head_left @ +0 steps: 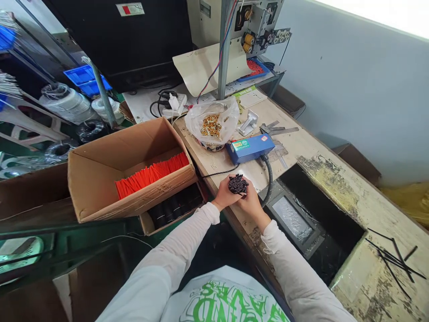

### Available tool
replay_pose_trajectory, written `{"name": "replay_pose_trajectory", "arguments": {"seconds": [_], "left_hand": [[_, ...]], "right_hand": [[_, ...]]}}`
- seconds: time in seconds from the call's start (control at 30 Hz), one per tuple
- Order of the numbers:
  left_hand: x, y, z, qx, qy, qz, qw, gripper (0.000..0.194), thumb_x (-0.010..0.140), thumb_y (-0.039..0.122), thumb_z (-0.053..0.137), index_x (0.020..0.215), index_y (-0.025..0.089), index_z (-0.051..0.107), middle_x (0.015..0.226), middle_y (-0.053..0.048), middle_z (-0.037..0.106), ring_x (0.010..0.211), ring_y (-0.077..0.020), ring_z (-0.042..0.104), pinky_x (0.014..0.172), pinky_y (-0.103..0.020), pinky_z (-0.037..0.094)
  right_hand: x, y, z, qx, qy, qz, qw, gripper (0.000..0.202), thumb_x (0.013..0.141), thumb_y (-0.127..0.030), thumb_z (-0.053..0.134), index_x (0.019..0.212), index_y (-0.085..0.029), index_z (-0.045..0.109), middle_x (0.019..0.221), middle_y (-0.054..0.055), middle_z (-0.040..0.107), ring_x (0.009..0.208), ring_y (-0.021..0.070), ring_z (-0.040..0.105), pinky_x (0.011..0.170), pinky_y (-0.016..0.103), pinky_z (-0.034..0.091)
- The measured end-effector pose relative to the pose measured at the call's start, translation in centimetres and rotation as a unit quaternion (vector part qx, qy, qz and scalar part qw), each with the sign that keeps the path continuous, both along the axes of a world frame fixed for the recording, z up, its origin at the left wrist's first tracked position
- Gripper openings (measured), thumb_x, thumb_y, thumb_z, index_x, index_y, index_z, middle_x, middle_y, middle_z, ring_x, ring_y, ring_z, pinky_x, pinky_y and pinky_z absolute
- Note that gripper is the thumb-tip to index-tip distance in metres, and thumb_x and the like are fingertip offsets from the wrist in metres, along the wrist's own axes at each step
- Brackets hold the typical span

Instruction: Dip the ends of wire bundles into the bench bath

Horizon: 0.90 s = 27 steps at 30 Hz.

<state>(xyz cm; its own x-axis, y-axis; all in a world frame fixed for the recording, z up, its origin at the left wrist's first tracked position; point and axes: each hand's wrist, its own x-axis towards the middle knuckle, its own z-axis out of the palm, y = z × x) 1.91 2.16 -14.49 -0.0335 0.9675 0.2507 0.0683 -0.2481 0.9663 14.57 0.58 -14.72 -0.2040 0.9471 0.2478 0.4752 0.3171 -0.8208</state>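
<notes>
A thick bundle of black wires (237,184) stands between my two hands, cut ends facing up toward me. Closed around its left side is my left hand (226,193). My right hand (252,200) wraps the right side of the same bundle. Both hands are over the near edge of the worn wooden workbench (214,166). Just beyond them sits a blue box-shaped device (250,150) with a ribbed black hose (269,179) running down from it. The lower part of the bundle is hidden by my fingers.
At left a cardboard box (100,154) holds red wires (152,175); below it, another box contains black bundles (174,206). A plastic bag of metal terminals (212,125) and calipers (279,129) lie behind. Right are a bench cutout (321,212) and loose black wires (397,261).
</notes>
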Motion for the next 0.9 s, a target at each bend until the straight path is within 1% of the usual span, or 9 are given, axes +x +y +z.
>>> {"name": "replay_pose_trajectory", "arguments": {"seconds": [0.1,0.2,0.27,0.4,0.53,0.6,0.73,0.8,0.9], "left_hand": [[0.0,0.2,0.1,-0.005,-0.008,-0.012,1.000,0.042,0.056,0.010,0.069,0.095,0.018,0.058,0.092,-0.003,0.068,0.087,-0.0195,0.066,0.083,-0.036,0.054],[0.0,0.3,0.2,-0.004,-0.011,-0.020,1.000,0.042,0.056,0.007,0.066,0.096,0.017,0.060,0.092,-0.003,0.069,0.087,-0.0195,0.066,0.082,-0.035,0.054],[0.1,0.3,0.2,-0.006,-0.006,-0.020,1.000,0.042,0.056,0.006,0.066,0.095,0.017,0.060,0.092,-0.003,0.069,0.087,-0.0196,0.066,0.081,-0.034,0.054],[0.1,0.4,-0.3,-0.025,0.002,-0.013,1.000,0.042,0.054,0.006,0.067,0.095,0.018,0.061,0.091,-0.002,0.070,0.086,-0.0196,0.066,0.081,-0.034,0.054],[0.2,0.5,-1.0,-0.019,-0.017,-0.001,1.000,0.040,0.057,0.010,0.069,0.095,0.017,0.060,0.089,-0.002,0.069,0.083,-0.0190,0.066,0.079,-0.034,0.055],[0.3,0.5,-1.2,-0.022,-0.026,0.006,0.999,0.041,0.057,0.013,0.072,0.097,0.017,0.060,0.091,-0.003,0.069,0.084,-0.0194,0.067,0.080,-0.035,0.055],[0.2,0.4,-1.0,-0.029,-0.042,-0.019,0.999,0.043,0.057,0.017,0.078,0.096,0.016,0.059,0.091,-0.006,0.070,0.084,-0.0205,0.068,0.077,-0.034,0.056],[0.1,0.4,-0.7,-0.030,-0.047,-0.026,0.998,0.041,0.058,0.020,0.078,0.094,0.016,0.059,0.087,-0.006,0.070,0.079,-0.0196,0.067,0.074,-0.033,0.056],[0.0,0.4,-0.1,-0.023,-0.029,-0.012,0.999,0.036,0.061,0.020,0.075,0.093,0.016,0.059,0.085,-0.004,0.069,0.077,-0.0179,0.066,0.072,-0.031,0.055]], "right_hand": [[-0.2,-0.3,1.3,-0.045,-0.075,0.003,0.996,0.060,0.073,-0.018,0.057,0.132,-0.017,0.041,0.118,0.015,0.053,0.104,0.0293,0.059,0.087,0.048,0.052],[-0.2,-0.4,2.7,-0.108,-0.180,0.001,0.978,0.057,0.072,-0.017,0.055,0.128,-0.015,0.046,0.117,0.016,0.048,0.091,0.0285,0.061,0.075,0.047,0.055],[-0.1,-0.3,3.2,-0.091,-0.202,0.006,0.975,0.060,0.070,-0.016,0.057,0.129,-0.015,0.046,0.123,0.017,0.045,0.099,0.0310,0.059,0.081,0.049,0.054],[0.5,0.4,3.4,-0.017,-0.151,0.053,0.987,0.076,0.063,-0.011,0.058,0.137,-0.015,0.040,0.131,0.018,0.046,0.123,0.0350,0.047,0.101,0.054,0.044],[1.3,0.1,4.5,-0.025,-0.058,0.063,0.996,0.088,0.069,-0.012,0.054,0.150,-0.019,0.020,0.136,0.017,0.048,0.126,0.0308,0.048,0.097,0.051,0.048],[1.6,-0.5,5.4,-0.004,-0.028,0.029,0.999,0.080,0.075,-0.014,0.054,0.149,-0.023,0.024,0.131,0.014,0.054,0.119,0.0270,0.054,0.091,0.046,0.051],[1.8,-1.1,6.6,0.028,-0.015,-0.009,0.999,0.044,0.084,-0.022,0.057,0.127,-0.023,0.049,0.103,0.009,0.064,0.092,0.0216,0.062,0.075,0.038,0.055],[1.8,-0.9,6.7,0.036,-0.002,-0.013,0.999,0.035,0.085,-0.025,0.059,0.119,-0.023,0.051,0.095,0.006,0.065,0.082,0.0193,0.063,0.069,0.035,0.054],[1.7,-0.3,6.6,0.043,0.022,-0.015,0.999,0.033,0.085,-0.026,0.060,0.116,-0.024,0.049,0.088,0.003,0.065,0.070,0.0160,0.062,0.062,0.032,0.054]]}}
